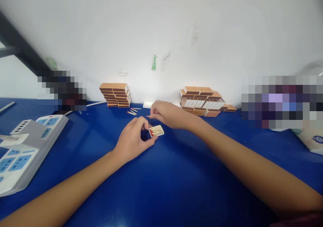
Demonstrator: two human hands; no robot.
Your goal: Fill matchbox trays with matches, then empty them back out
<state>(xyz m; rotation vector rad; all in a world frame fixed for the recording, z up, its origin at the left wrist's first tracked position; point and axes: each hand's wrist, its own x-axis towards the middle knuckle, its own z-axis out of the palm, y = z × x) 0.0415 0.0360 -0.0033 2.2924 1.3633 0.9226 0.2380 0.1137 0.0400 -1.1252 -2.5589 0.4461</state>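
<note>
My left hand grips a small white matchbox tray between thumb and fingers, just above the blue table. Several red-headed matches lie inside the tray, with their heads toward my left hand. Beyond the tray, my right hand is closed in a pinch, and a red match head pokes out from its fingertips. A few loose matches rest on the table to the left of my right hand. The pinching fingers partly hide the held match's stick.
Stacked orange matchboxes stand against the wall at the left. A second stack, with white-sided boxes in its middle, stands at the right. A white object lies partly behind my right hand. A power strip with a cord occupies the left side.
</note>
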